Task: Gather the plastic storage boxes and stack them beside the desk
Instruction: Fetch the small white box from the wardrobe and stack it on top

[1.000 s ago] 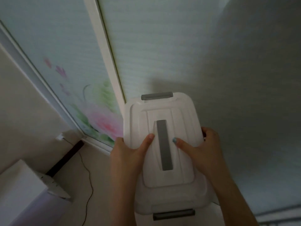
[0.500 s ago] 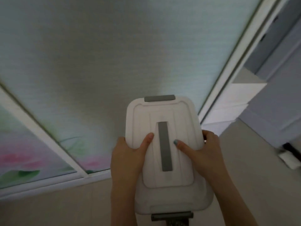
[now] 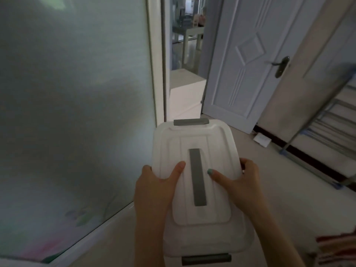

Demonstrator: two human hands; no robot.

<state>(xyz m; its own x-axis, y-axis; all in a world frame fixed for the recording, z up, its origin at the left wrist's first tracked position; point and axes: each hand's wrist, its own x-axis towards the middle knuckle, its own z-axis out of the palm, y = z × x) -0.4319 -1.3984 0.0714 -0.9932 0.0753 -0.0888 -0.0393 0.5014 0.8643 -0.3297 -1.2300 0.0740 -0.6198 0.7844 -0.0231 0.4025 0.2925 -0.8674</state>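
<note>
A white plastic storage box (image 3: 208, 241) is held in the air, below and left of the open white door (image 3: 246, 60). Its left edge is gripped by the left hand (image 3: 154, 187) and its right edge by the right hand (image 3: 243, 186), both thumbs being laid on the lid (image 3: 213, 149).

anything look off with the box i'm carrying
Nothing stands out. The lid sits flat on the box, level between the left hand and right hand; no crack or spill shows.
</note>
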